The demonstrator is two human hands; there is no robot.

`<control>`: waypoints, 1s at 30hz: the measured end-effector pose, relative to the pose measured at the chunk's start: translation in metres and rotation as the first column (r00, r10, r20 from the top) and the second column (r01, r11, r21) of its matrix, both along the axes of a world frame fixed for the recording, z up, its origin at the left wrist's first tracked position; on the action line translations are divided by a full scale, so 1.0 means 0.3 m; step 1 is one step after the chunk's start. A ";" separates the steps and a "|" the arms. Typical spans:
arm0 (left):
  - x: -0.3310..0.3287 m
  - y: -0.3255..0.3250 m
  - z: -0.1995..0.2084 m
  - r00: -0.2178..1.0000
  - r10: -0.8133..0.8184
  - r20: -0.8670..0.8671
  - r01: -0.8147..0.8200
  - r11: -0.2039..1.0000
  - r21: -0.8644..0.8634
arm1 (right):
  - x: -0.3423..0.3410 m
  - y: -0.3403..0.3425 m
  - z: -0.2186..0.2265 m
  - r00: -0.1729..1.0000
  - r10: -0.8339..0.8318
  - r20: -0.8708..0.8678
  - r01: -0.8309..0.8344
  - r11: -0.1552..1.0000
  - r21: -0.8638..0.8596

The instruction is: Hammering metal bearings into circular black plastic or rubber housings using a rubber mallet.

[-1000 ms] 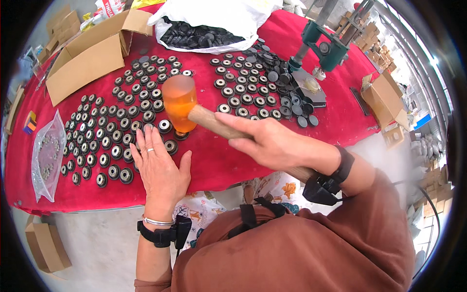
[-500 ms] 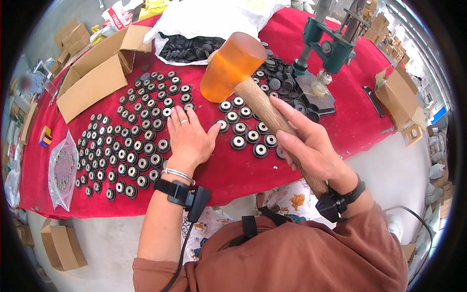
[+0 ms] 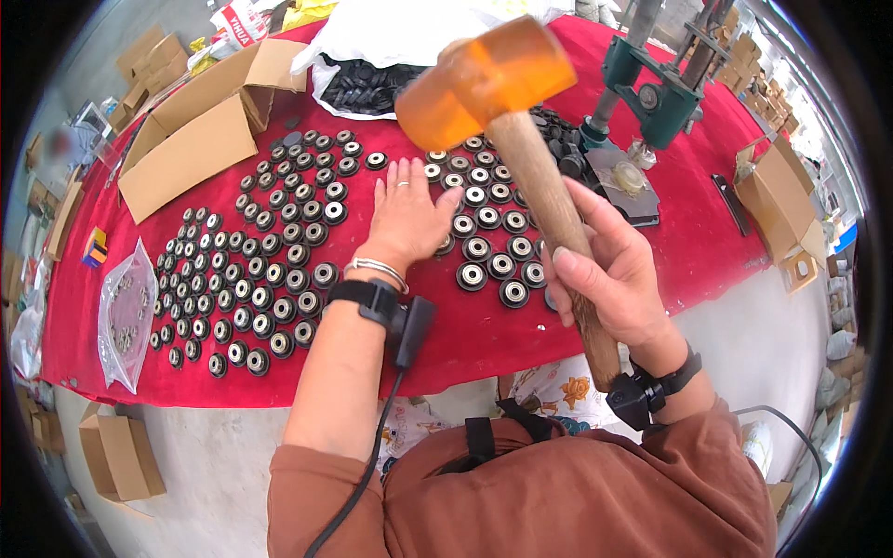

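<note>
My right hand is wrapped round the wooden handle of a mallet, whose translucent orange head is raised over the table. Palm down, my left hand lies on the red cloth with its fingers stretched out, pointing away from me. Just right of it stands a group of black round wheels with metal bearing centres; its fingertips are close to the far ones. A larger group of the same wheels spreads to its left. Part of the right group is hidden behind the mallet.
A white sack of black discs lies at the back, near an open cardboard box. At the right stand a green press and another box. A clear bag of small parts lies at the left edge of the red tablecloth.
My left hand has slid rightward over the cloth, from the left group of wheels toward the right group. The mallet head has swung up and to the right, still in my right hand.
</note>
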State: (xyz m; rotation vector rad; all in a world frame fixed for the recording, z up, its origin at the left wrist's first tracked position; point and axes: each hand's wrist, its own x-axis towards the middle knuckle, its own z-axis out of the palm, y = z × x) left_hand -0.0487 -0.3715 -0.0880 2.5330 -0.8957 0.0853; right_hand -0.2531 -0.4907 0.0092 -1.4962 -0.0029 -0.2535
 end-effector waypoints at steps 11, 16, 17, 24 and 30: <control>-0.451 0.652 0.065 0.913 0.180 0.366 -0.197 0.980 0.008 | 0.074 0.098 -0.020 0.975 0.174 -0.140 -0.223 0.717 -0.661; -0.401 0.666 0.037 0.925 0.237 0.298 -0.253 0.967 0.014 | 0.067 0.211 0.011 0.965 0.261 -0.033 -0.178 0.554 -0.814; -0.393 0.662 0.028 0.926 0.237 0.293 -0.249 0.968 0.005 | 0.061 0.226 0.015 0.960 0.252 -0.126 -0.237 0.481 -0.844; -0.379 0.658 0.016 0.942 0.226 0.248 -0.255 0.962 0.094 | 0.127 0.225 0.032 0.973 0.209 -0.099 -0.180 0.415 -0.892; -0.370 0.651 0.017 0.948 0.221 0.228 -0.242 0.968 0.069 | 0.212 0.259 -0.016 0.957 0.075 -0.280 -0.288 0.357 -0.888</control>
